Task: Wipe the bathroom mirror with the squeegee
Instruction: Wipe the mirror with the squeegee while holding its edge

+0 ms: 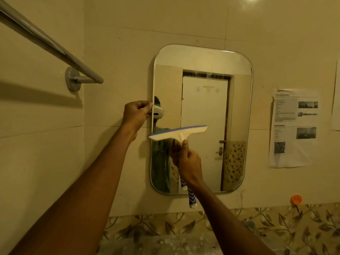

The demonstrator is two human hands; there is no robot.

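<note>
Your squeegee (178, 133) sits just above your right hand (189, 163), which is wrapped tight round its handle, blade tilted across the lower left part of the mirror (202, 74). The striped handle end pokes out below that fist. Up and left of the grip, your left hand (137, 112) pinches the mirror's left edge. Further left there's a towel bar (46, 41); off right, a printed sheet (292, 127).

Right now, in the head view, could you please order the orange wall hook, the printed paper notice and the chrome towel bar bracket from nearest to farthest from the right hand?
From the right hand gripping the squeegee:
1. Printed paper notice, on the wall right of the mirror.
2. Orange wall hook, lower right; nearly as close as the notice, so that order is uncertain.
3. Chrome towel bar bracket, upper left, clearly farthest.
</note>
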